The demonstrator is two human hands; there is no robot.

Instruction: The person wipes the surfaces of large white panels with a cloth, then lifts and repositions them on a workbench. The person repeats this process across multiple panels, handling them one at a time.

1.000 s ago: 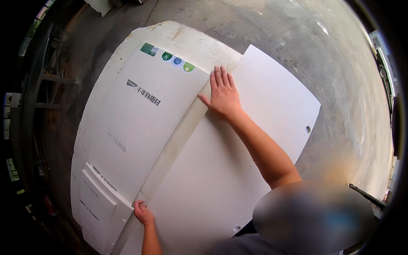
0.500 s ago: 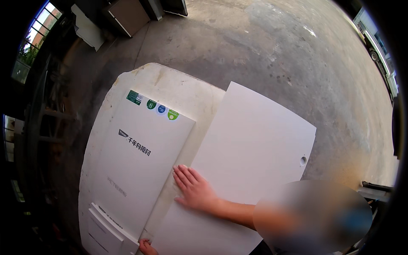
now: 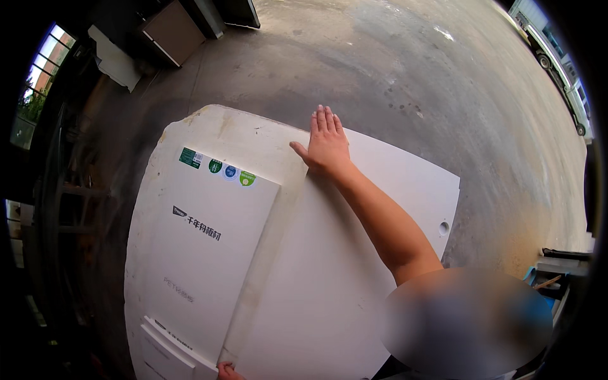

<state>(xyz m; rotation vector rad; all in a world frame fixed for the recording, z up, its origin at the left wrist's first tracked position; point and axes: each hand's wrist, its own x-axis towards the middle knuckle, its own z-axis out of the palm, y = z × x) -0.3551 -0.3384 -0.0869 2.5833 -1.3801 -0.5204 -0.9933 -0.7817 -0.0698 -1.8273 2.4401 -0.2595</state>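
A plain white panel (image 3: 304, 278) with a round hole near its right side lies on a larger pale board (image 3: 253, 132). My right hand (image 3: 328, 147) rests flat at the panel's far left corner, its fingers straight and the thumb spread to the left. At the lower edge of the view only the bent fingers of my left hand (image 3: 228, 371) show, closed at the panel's near left edge; the rest is cut off. Left of the panel lies a white board with stickers and printing (image 3: 221, 266), a strip of pale board between them. Smaller white pieces (image 3: 168, 354) overlap its near end.
Concrete floor (image 3: 354, 69) stretches beyond the boards. A brown cabinet-like panel (image 3: 174, 33) and a broken white sheet (image 3: 114, 60) stand at the far left. A truck (image 3: 551, 63) is at the far right. A blurred patch covers the lower right.
My right hand has slid away from me along the panel's left edge, from its middle to its far corner. My left hand stays near the lower edge. The view has shifted slightly.
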